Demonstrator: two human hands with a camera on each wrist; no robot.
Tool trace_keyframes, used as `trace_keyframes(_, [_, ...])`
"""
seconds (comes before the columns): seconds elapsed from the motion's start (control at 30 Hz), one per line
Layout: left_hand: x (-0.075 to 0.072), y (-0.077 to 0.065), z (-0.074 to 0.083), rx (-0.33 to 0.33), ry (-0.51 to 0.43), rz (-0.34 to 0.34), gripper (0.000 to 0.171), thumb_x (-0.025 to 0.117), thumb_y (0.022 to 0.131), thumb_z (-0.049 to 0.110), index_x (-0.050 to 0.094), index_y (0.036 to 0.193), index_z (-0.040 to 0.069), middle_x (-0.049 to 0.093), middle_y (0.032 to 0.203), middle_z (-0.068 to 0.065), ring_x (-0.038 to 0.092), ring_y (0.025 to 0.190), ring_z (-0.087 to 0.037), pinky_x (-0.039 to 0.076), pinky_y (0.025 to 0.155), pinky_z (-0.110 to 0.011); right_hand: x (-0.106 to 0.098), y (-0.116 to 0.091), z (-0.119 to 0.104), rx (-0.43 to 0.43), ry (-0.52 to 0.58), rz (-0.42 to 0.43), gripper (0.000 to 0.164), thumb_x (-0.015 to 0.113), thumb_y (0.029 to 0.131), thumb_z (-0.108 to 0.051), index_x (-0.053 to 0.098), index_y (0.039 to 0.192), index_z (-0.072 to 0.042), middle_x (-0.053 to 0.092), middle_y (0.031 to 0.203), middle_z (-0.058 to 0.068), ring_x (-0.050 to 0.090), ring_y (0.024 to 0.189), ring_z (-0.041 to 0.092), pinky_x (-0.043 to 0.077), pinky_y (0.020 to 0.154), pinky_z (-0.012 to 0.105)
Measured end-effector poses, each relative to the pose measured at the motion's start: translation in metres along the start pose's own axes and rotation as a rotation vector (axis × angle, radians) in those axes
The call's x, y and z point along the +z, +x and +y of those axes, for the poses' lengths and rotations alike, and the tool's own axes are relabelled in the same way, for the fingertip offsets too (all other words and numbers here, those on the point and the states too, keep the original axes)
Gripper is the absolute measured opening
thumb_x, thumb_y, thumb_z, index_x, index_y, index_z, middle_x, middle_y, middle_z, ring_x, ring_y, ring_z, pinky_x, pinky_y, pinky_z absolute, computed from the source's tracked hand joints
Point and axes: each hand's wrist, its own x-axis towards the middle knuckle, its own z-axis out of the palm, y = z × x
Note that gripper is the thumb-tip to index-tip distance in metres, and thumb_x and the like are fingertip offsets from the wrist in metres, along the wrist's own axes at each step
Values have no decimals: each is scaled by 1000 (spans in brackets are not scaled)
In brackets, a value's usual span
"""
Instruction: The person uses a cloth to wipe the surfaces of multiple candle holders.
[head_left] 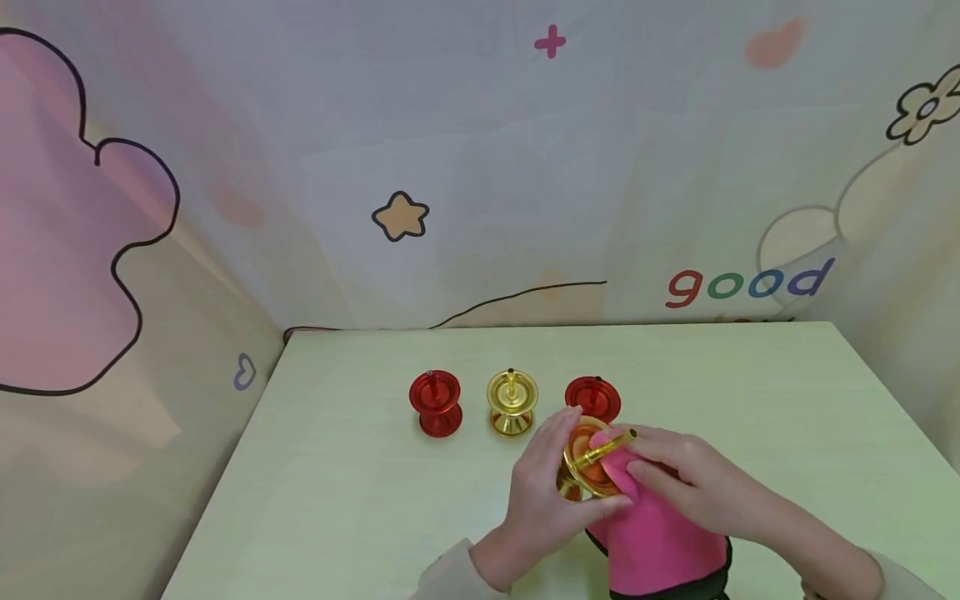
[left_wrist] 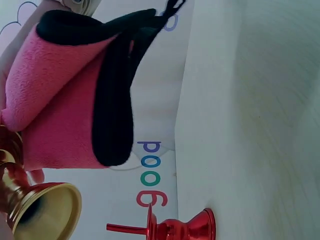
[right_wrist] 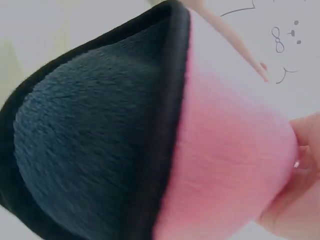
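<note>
In the head view my left hand [head_left: 534, 496] holds a shiny gold candle holder [head_left: 576, 454], tilted, with a thin stem rising from its dish. The holder's flared, hollow base [left_wrist: 47, 212] shows at the lower left of the left wrist view. My right hand [head_left: 701, 475] pinches a pink cloth with black edging [head_left: 663, 542] and presses a fold of it against the dish beside the stem. The cloth hangs below both hands. A dark, fuzzy underside of the cloth [right_wrist: 90, 135] fills much of the right wrist view, where only part of the right hand [right_wrist: 297, 192] appears.
Across the pale table [head_left: 322, 492] behind the hands stand a red holder [head_left: 437, 408] at left, a gold holder [head_left: 512, 398] in the middle and another red holder [head_left: 592, 402] at right, partly hidden by the held one. A printed fabric backdrop [head_left: 480, 167] rises behind the table.
</note>
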Motion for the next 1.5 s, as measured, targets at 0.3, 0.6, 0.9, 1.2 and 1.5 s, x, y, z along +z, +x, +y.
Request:
trace_keyframes(0.3, [11,-1,8,85,109,108,91,82,54,38,42,121,-10,52,117,-16,49,112,-28,41,96,-34,7,5,3,197,298,135,22,56,85,-11,62,106,-6,63,101,14,61,70,5,51,51,26])
trace_keyframes(0.6, [-11,2,7,229,70,-201,105,81,53,45,32,130,-8,44,131,-16,41,122,-23,35,101,-30,-15,-1,5,-25,273,-16,23,53,84,2,64,100,-10,66,95,-4,61,81,6,51,64,22])
trace_keyframes(0.9, [-29,21,7,258,-42,-601,110,78,57,46,23,136,-5,44,133,-8,39,124,-9,28,101,-14,-17,3,7,-193,336,-225,25,50,84,5,60,101,-11,64,96,5,59,80,6,50,61,22])
trace_keyframes(1.2, [-28,20,6,172,-83,-678,111,78,57,45,18,139,2,40,136,-4,36,125,-4,27,101,-12,-15,2,10,-147,330,-203,26,50,83,7,59,96,-13,63,92,3,58,77,5,49,59,22])
trace_keyframes(1.5, [-27,19,10,93,102,-499,88,76,58,49,40,128,9,54,118,2,53,103,-5,39,90,-11,-9,6,12,21,323,-84,18,53,84,-1,54,100,-9,61,90,0,58,74,6,50,59,24])
